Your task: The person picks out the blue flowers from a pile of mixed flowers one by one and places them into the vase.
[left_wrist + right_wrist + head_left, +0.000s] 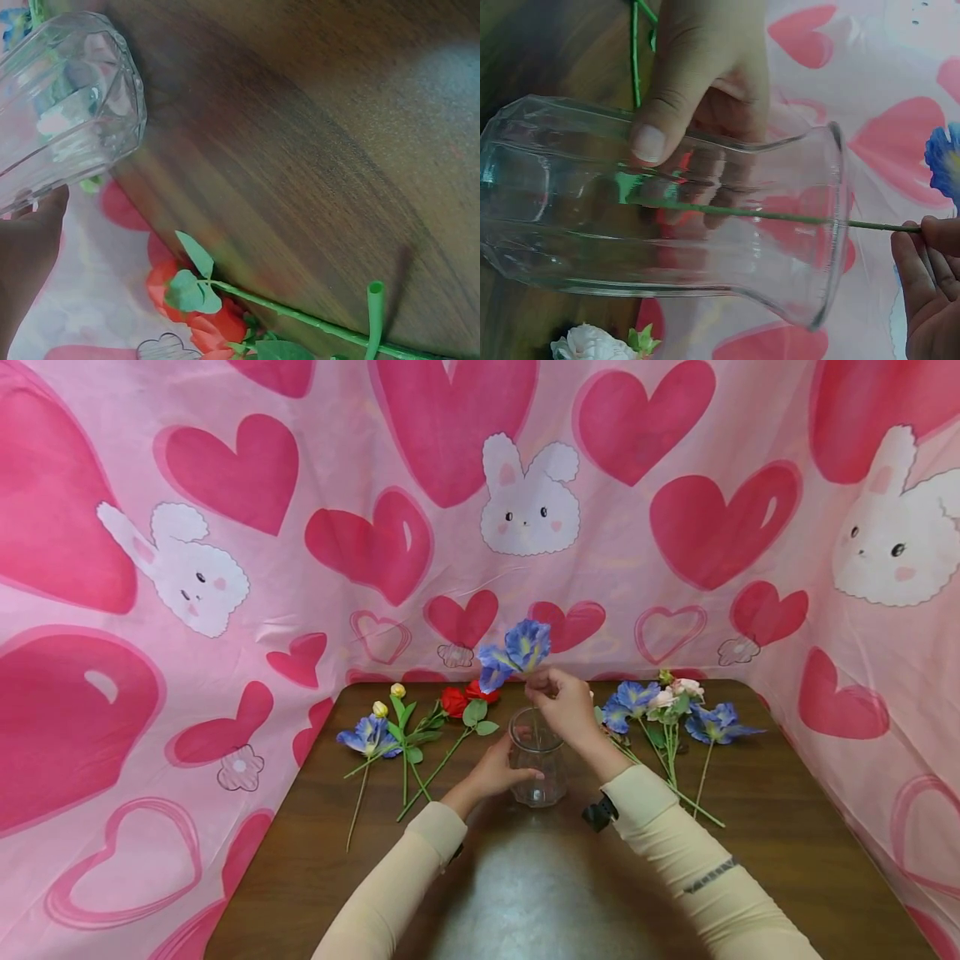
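A clear glass vase (542,781) stands upright on the wooden table, its mouth facing up. My left hand (497,767) grips the vase from its left side, thumb across the front and fingers round the back. Above the rim, my right hand (561,700) pinches the stem (870,225) of a blue iris (517,650) between thumb and fingers. The lower part of that stem hangs inside the vase, as the right wrist view shows through the glass. The blue petals stand above and left of the right hand.
On the left lie a blue iris (369,737), yellow buds (380,709) and red roses (454,702). To the right are more blue irises (716,723) and pale pink flowers (684,690) with long stems. A pink heart-patterned cloth (420,560) hangs behind the table (517,893).
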Action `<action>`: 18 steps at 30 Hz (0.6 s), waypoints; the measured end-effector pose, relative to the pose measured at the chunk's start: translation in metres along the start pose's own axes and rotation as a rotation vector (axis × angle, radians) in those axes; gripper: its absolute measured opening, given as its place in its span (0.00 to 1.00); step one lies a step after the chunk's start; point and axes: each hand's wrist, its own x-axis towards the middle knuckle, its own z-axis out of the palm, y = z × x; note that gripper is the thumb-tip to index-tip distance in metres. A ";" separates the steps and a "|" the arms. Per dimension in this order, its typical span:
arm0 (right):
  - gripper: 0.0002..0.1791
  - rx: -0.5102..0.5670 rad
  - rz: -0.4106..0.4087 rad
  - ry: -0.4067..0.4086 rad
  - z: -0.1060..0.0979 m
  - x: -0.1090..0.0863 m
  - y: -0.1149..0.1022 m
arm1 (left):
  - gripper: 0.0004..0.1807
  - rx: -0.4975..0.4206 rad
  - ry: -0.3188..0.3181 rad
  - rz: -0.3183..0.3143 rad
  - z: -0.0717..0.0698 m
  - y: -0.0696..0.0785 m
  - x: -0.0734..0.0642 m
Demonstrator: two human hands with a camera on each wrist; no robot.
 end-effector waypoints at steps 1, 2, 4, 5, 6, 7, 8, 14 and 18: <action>0.04 -0.007 0.002 -0.010 0.000 -0.001 0.000 | 0.42 -0.001 -0.001 0.001 0.000 0.000 0.000; 0.04 -0.014 0.003 -0.021 0.001 -0.002 0.001 | 0.43 0.001 -0.003 0.000 0.000 0.000 0.000; 0.05 -0.016 0.009 -0.047 0.002 -0.003 0.002 | 0.43 0.006 -0.003 0.003 0.000 0.000 0.000; 0.05 -0.020 0.013 -0.058 0.002 -0.004 0.002 | 0.43 0.008 -0.004 0.002 0.000 0.000 0.000; 0.05 -0.023 0.017 -0.070 0.002 -0.005 0.003 | 0.43 0.011 -0.006 0.002 0.000 0.000 0.000; 0.05 -0.031 0.020 -0.080 0.003 -0.005 0.003 | 0.43 0.012 -0.006 0.004 0.000 0.000 0.000; 0.05 -0.035 0.023 -0.089 0.004 -0.006 0.004 | 0.44 0.014 -0.007 0.007 0.000 0.000 0.000; 0.04 -0.075 0.038 -0.141 0.008 -0.009 0.005 | 0.44 -0.003 -0.018 0.005 0.000 -0.001 0.001; 0.04 -0.090 0.046 -0.165 0.010 -0.012 0.006 | 0.44 -0.003 -0.022 -0.003 0.000 -0.001 0.000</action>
